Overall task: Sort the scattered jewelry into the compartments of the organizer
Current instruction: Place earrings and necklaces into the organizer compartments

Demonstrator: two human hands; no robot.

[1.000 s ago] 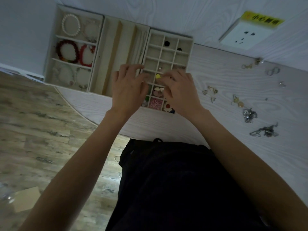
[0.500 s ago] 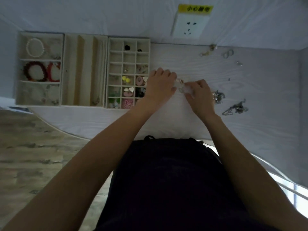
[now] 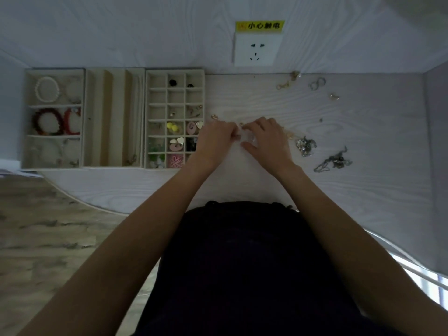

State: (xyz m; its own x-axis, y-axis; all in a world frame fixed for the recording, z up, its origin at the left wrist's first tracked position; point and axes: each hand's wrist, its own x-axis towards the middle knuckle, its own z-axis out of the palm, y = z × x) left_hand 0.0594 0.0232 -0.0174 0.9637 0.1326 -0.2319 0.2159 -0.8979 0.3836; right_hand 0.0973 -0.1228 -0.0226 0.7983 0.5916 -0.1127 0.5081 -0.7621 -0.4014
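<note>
Pale wood-grain table (image 3: 242, 190) runs along a white wall with a power socket (image 3: 257, 50) under a yellow warning label (image 3: 260, 25). Both hands meet near the middle of the table. Left hand (image 3: 214, 139) and right hand (image 3: 265, 139) have their fingers curled toward each other, pinching a small clear piece of jewelry (image 3: 246, 137) between them; it is too small and blurred to name. Just beyond the fingertips lie two tiny gold pieces (image 3: 214, 116) on the bare table.

Left of the left hand, touching its knuckle side, sits the organizer (image 3: 114, 117), three beige trays side by side. The nearest tray (image 3: 175, 117) is a grid of small compartments holding yellow beads (image 3: 172, 127), black studs, heart-shaped pieces and pink items. The middle tray has long slots. The farthest tray holds a white bead bracelet (image 3: 47, 89) and red bracelets (image 3: 57, 121).

Right of the right hand, loose jewelry lies scattered: a silver cluster (image 3: 305, 146) close by, a tangled dark chain (image 3: 333, 162) further out, and gold clasps and rings (image 3: 317, 84) near the wall.

A dark garment fills the lower centre
</note>
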